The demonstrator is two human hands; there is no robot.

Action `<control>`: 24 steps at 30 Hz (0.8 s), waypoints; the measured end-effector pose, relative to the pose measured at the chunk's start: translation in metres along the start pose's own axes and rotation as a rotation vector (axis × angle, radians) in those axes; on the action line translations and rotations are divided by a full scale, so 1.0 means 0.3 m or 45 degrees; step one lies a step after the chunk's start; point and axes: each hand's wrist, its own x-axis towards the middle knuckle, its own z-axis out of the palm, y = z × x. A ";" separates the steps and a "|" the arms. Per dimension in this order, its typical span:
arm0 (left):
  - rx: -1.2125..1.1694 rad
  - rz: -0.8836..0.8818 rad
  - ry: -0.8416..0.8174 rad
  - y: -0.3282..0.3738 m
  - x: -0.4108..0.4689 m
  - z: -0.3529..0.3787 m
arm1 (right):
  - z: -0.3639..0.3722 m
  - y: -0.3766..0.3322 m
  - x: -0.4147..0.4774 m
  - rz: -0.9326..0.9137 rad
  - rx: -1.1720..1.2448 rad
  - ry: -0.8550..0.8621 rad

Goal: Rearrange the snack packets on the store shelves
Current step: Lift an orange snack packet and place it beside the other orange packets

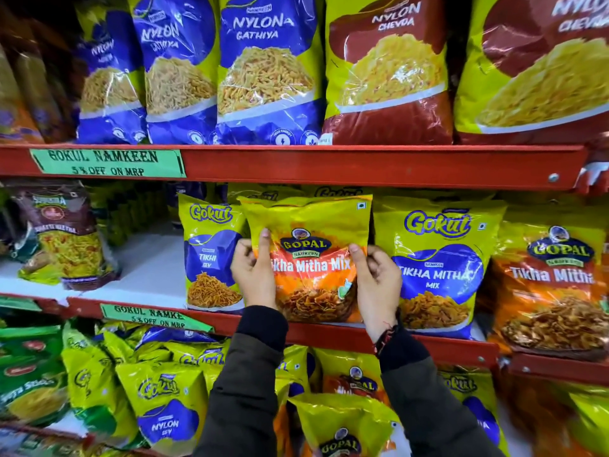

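A yellow-and-orange Gopal Tikha Mitha Mix packet [309,245] stands upright on the middle shelf [329,338]. My left hand [253,272] grips its left edge and my right hand [375,282] grips its right edge. It sits in front of other yellow packets, between a Gokul Tikhi Sev packet [211,258] on its left and a Gokul Tikha Mitha Mix packet [438,268] on its right. Another Gopal Tikha Mitha packet [553,285] stands at the far right.
The top shelf holds blue Nylon Gathiya packets [263,70] and maroon Nylon Chevda packets [389,70]. A brown-topped packet [62,239] leans at the left of the middle shelf beside a bare white stretch [148,268]. The bottom shelf holds several jumbled Gokul and Gopal packets [164,400].
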 end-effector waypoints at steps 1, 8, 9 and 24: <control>-0.031 0.005 0.005 0.022 -0.006 -0.005 | -0.004 -0.016 -0.001 -0.036 0.013 -0.003; -0.214 -0.170 -0.115 0.158 -0.124 0.008 | -0.133 -0.121 -0.020 0.020 0.305 -0.003; -0.201 -0.203 -0.140 0.178 -0.151 0.016 | -0.158 -0.130 -0.019 0.048 0.333 0.000; -0.350 -0.504 -0.274 0.199 -0.895 0.488 | -1.078 -0.178 0.054 0.150 0.346 0.140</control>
